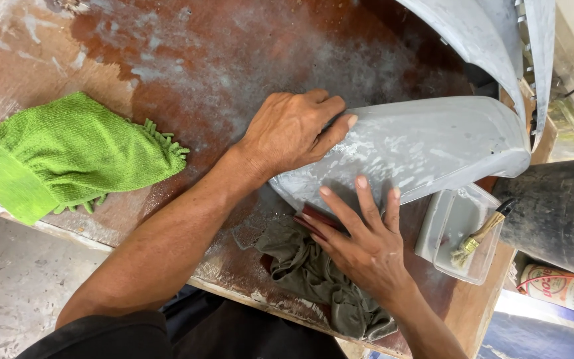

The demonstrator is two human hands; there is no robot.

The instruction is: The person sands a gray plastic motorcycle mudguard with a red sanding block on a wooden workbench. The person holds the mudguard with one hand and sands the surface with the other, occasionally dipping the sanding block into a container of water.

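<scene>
The grey panel (426,146) lies across the bench (187,60), its near end toward you. Your left hand (293,133) is spread flat over that end, gripping nothing, seemingly pinning it down. Your right hand (363,242), fingers splayed open, presses a dark red block (313,218) against the panel's lower edge. A grey rag (320,279) lies underneath; a brush (476,240) rests in a tray (448,219), and a green cloth (74,153) sits well apart.

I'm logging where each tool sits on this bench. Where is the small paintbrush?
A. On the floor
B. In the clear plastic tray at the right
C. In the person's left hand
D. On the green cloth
B: the paintbrush lies inside the clear plastic tray, beside the right hand that presses on the grey panel.
</scene>
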